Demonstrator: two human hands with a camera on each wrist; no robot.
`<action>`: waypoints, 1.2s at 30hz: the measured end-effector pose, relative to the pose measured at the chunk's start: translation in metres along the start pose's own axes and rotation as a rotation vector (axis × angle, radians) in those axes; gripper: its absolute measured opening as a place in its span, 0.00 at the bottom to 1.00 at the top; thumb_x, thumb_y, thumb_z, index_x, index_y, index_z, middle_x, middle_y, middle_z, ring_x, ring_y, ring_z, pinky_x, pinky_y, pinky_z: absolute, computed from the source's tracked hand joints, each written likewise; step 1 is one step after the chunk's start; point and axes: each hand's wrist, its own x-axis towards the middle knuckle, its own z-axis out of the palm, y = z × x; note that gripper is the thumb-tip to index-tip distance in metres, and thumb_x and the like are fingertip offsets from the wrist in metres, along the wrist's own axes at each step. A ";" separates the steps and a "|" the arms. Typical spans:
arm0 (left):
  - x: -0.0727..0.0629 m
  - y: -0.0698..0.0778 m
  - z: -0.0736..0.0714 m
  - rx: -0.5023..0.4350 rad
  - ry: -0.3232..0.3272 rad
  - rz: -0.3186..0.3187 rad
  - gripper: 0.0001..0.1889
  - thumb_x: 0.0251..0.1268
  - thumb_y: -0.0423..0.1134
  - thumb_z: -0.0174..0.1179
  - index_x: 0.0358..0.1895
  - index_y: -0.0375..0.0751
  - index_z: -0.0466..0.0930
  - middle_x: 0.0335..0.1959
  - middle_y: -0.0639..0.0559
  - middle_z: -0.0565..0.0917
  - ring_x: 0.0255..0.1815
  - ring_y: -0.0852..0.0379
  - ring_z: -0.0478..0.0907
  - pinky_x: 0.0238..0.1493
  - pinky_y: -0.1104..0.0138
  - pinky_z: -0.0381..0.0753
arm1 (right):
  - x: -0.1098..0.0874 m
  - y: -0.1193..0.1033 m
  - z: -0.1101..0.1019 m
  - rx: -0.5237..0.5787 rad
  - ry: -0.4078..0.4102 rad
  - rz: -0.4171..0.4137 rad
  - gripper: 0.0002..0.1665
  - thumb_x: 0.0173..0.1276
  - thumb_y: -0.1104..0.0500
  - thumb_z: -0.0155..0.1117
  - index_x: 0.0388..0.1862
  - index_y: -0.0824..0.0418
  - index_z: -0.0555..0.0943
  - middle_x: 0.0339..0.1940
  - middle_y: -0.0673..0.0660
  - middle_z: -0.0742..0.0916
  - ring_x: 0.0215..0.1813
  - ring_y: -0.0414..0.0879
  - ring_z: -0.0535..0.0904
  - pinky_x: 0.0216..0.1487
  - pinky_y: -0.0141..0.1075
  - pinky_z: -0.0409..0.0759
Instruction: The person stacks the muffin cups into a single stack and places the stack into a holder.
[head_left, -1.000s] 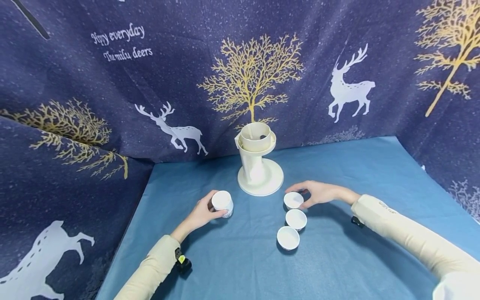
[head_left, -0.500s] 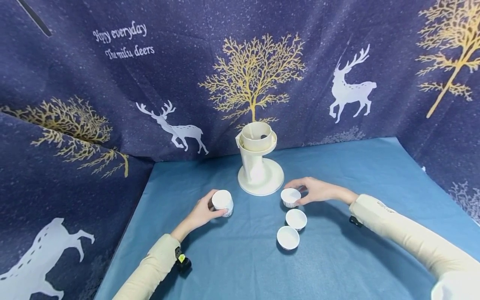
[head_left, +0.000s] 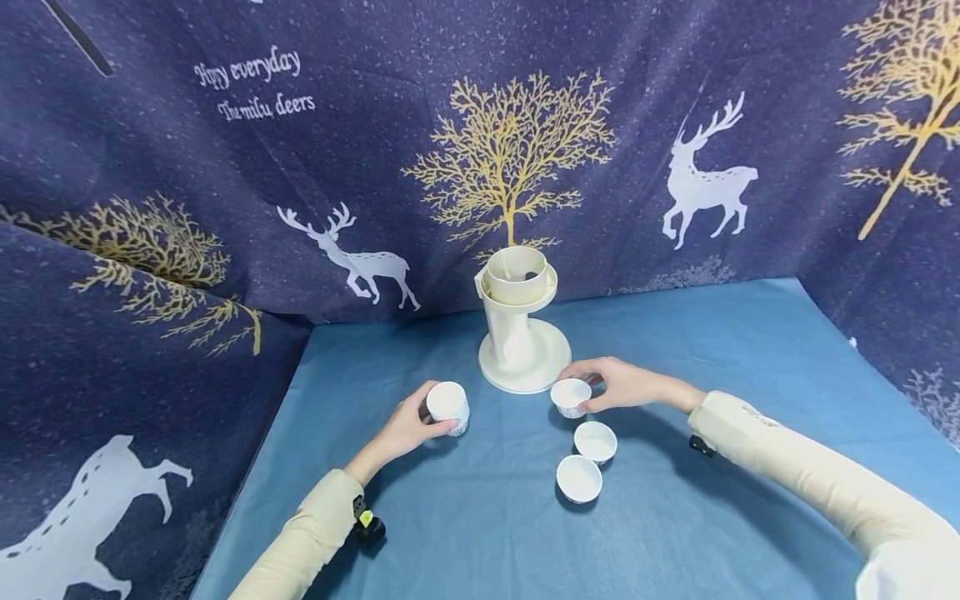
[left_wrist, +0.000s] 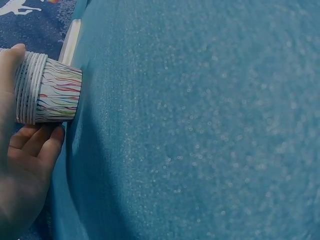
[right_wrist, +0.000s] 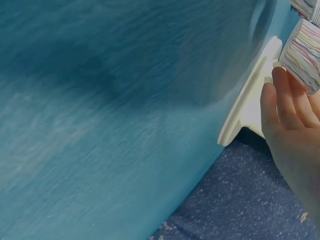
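My left hand (head_left: 405, 431) grips a stack of white paper baking cups (head_left: 448, 404), standing over the left middle of the table. In the left wrist view, the nested rims and a wall with wavy coloured lines (left_wrist: 61, 95) show between thumb and fingers. My right hand (head_left: 628, 385) pinches a single paper baking cup (head_left: 572, 395) by its side, mouth upward. The right wrist view shows this cup's striped wall (right_wrist: 304, 55) against the fingertips. Two more baking cups stand mouth-up in front of it, the nearer cup (head_left: 579, 479) and the farther cup (head_left: 596, 442) side by side.
A cream plastic stand with a round base (head_left: 551, 354) and a ring-held cylinder (head_left: 517, 290) rises at the back middle of the blue-covered table (head_left: 675, 533). Behind hangs a dark blue cloth (head_left: 360, 167) printed with deer and trees.
My right hand has lifted its baking cup from the row and carried it left, towards the stack. The left hand keeps its grip on the stack, nearly still.
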 end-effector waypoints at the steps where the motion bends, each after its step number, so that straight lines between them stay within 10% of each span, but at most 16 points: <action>1: 0.000 0.000 0.000 0.005 0.001 0.000 0.31 0.55 0.40 0.71 0.62 0.44 0.69 0.59 0.44 0.76 0.62 0.46 0.75 0.60 0.56 0.76 | 0.001 -0.001 0.001 0.001 0.001 -0.002 0.30 0.61 0.54 0.71 0.61 0.59 0.75 0.54 0.53 0.84 0.55 0.45 0.80 0.56 0.40 0.79; 36: 0.003 0.005 -0.003 0.180 0.030 0.017 0.29 0.52 0.41 0.73 0.59 0.42 0.72 0.54 0.47 0.81 0.55 0.51 0.78 0.55 0.57 0.78 | 0.046 -0.032 0.008 -0.004 -0.061 -0.090 0.27 0.62 0.55 0.69 0.59 0.59 0.74 0.50 0.51 0.84 0.51 0.40 0.79 0.56 0.39 0.79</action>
